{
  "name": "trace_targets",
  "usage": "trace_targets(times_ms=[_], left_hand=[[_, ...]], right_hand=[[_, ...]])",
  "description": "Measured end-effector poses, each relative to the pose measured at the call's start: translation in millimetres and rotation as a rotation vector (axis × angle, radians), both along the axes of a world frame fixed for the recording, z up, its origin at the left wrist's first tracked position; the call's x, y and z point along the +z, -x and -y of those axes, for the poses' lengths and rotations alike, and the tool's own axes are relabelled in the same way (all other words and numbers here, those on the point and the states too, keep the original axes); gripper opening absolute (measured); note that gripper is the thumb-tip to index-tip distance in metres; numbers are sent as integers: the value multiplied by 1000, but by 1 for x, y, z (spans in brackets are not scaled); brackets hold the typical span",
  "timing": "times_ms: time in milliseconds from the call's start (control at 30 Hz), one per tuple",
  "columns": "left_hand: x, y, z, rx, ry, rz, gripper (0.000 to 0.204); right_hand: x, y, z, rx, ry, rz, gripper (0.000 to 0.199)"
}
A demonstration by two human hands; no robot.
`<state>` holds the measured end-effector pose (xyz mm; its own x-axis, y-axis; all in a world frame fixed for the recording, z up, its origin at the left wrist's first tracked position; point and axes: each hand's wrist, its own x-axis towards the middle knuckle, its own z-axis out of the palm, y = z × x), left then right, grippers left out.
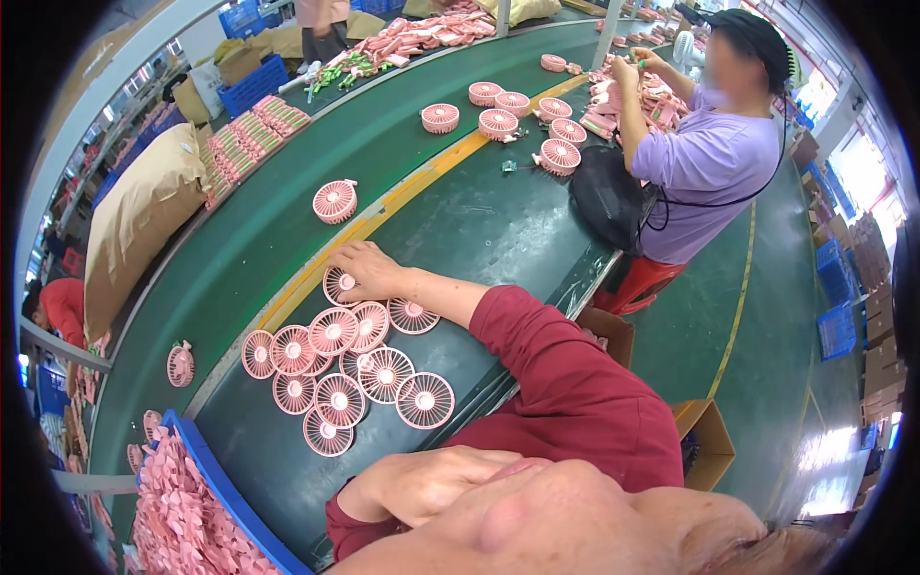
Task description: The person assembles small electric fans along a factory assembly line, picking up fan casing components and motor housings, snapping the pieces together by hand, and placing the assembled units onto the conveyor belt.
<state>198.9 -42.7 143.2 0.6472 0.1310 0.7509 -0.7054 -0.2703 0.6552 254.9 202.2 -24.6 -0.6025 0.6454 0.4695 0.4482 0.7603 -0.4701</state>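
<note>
Several round pink fan grilles (pixel 385 375) with spoked ribs and solid hubs lie loosely overlapping on the dark green bench in front of me. At the far edge of this group, my right hand (pixel 369 271) reaches in from the right, palm down. Its fingers are bent over one pink fan grille (pixel 337 286), gripping it and partly covering it. My left hand (pixel 431 487) is raised close to the camera, against my chin. Its back shows, but its fingers are mostly hidden, so what it holds cannot be made out.
A green conveyor belt (pixel 259 230) curves past beyond a yellow-edged strip, carrying assembled pink fan heads (pixel 334 201). A blue crate (pixel 206 460) of small pink parts stands at near left. A co-worker in a purple top (pixel 704 144) works at far right beside a black bag (pixel 606 196).
</note>
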Motion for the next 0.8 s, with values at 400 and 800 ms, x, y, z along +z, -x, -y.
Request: trace_targets(times_ms=[400, 800], left_hand=[[1, -33, 3, -94, -111, -13, 32], [2, -24, 14, 90, -168, 86, 31]], right_hand=[[5, 9, -2, 46, -86, -14, 59], [14, 15, 3, 29, -60, -15, 59]])
